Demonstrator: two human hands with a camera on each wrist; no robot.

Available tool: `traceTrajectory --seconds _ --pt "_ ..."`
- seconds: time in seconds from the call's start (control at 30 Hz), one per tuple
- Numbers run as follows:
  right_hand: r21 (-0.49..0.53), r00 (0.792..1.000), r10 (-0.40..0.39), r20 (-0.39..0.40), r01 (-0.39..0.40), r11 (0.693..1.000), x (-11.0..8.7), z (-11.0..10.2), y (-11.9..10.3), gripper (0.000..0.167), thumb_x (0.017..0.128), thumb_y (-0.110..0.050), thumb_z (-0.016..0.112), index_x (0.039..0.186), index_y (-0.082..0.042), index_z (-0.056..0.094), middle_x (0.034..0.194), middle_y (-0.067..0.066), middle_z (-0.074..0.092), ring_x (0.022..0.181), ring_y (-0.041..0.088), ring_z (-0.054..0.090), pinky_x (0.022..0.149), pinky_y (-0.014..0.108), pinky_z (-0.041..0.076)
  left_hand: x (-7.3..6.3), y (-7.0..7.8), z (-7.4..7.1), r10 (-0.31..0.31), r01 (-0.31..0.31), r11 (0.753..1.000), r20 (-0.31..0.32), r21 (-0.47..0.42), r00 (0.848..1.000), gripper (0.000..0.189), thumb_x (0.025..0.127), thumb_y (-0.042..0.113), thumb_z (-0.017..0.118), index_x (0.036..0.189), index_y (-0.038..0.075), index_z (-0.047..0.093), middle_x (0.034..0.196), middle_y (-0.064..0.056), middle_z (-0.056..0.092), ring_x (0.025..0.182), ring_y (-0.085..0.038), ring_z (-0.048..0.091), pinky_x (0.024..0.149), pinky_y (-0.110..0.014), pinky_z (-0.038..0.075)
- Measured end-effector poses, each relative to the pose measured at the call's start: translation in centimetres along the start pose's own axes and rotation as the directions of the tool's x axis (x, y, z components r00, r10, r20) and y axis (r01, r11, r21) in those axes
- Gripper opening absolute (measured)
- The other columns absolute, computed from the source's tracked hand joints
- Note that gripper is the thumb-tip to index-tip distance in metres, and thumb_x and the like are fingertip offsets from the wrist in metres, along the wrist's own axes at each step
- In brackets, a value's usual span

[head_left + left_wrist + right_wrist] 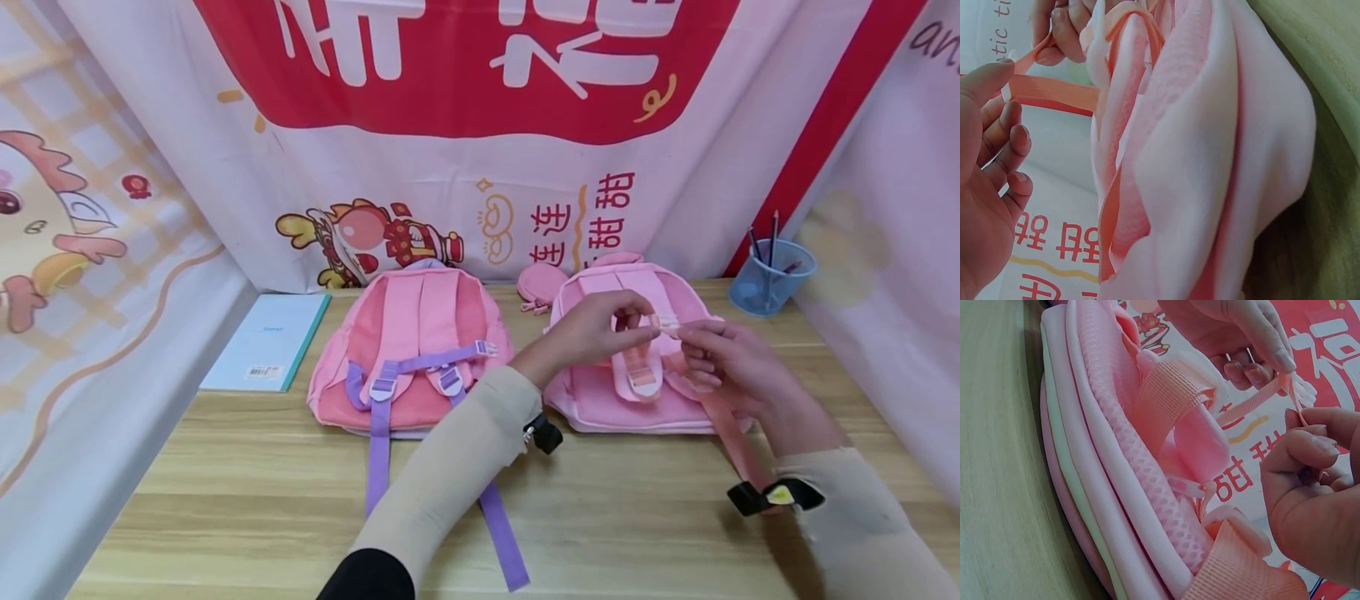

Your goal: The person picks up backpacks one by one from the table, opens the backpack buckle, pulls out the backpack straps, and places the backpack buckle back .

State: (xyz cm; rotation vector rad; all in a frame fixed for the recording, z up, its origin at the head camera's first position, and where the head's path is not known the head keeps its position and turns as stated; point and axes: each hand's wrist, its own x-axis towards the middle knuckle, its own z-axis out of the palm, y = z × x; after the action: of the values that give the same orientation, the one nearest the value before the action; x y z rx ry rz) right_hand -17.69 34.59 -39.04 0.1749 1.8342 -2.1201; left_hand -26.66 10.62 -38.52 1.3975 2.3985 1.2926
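Note:
Above the right pink backpack [592, 408], my left hand [611, 325] pinches a small white plastic buckle [666, 323] threaded with a peach strap [1054, 94]. Close beside it, my right hand [723, 358] pinches a thin length of the same strap, its fingers curled in, as the right wrist view shows. The backpack lies with its straps and mesh back up. A white adjuster [645, 383] sits at the lower end of one shoulder strap. A wider peach strap [731, 442] hangs over the bag's lower right side. Fingers partly cover the buckle.
Another pink backpack [337, 392] with purple straps [380, 462] lies to the left. A light blue notebook [262, 337] is farther left. Behind the bags sits a round pink pouch [540, 283]. A blue pen cup [772, 287] stands at the back right of the wooden table [247, 500].

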Motion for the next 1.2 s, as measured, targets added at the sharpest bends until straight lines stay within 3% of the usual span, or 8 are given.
traceTrajectory --seconds 0.3,0.63,0.83,1.2 --pt "0.024 1.0 0.019 -0.004 -0.019 1.0 0.24 0.7 -0.37 0.017 0.11 -0.032 0.064 0.111 -0.02 0.075 0.077 -0.003 0.055 0.059 0.012 0.05 0.054 0.02 0.045 0.02 0.09 -0.08 -0.004 0.003 1.0 -0.005 -0.018 1.0 0.019 0.103 0.025 0.077 0.117 0.012 0.073 0.09 0.003 0.063 0.084 -0.006 0.056 0.076 -0.015 0.047" --pt "0.043 1.0 0.018 -0.023 -0.017 0.999 0.36 0.81 -0.53 0.019 0.11 -0.032 0.063 0.113 -0.021 0.078 0.084 -0.002 0.06 0.062 0.013 0.051 0.059 0.02 0.048 0.1 -0.1 0.04 0.01 -0.01 1.0 0.003 -0.02 1.0 0.015 0.102 0.025 0.078 0.112 0.015 0.073 0.087 0.005 0.062 0.079 -0.005 0.055 0.071 -0.016 0.046" --pt "0.09 0.998 0.053 -0.013 -0.052 0.995 0.05 0.45 -0.42 0.019 0.111 -0.032 0.062 0.109 -0.019 0.077 0.083 -0.002 0.061 0.062 0.012 0.054 0.059 0.019 0.048 0.03 -0.4 0.04 0.0 0.0 1.0 -0.001 -0.004 1.0 0.014 0.103 0.025 0.077 0.112 0.016 0.073 0.088 0.005 0.062 0.08 -0.006 0.055 0.073 -0.016 0.046" --pt "0.099 0.999 0.04 -0.001 -0.04 0.994 -0.13 0.4 -0.38 0.019 0.112 -0.031 0.06 0.107 -0.018 0.073 0.08 -0.001 0.058 0.059 0.012 0.053 0.058 0.019 0.049 0.15 -0.34 0.16 0.012 -0.012 1.0 0.007 -0.021 1.0 0.013 0.102 0.023 0.077 0.11 0.014 0.072 0.088 0.003 0.063 0.078 -0.005 0.055 0.071 -0.016 0.047"
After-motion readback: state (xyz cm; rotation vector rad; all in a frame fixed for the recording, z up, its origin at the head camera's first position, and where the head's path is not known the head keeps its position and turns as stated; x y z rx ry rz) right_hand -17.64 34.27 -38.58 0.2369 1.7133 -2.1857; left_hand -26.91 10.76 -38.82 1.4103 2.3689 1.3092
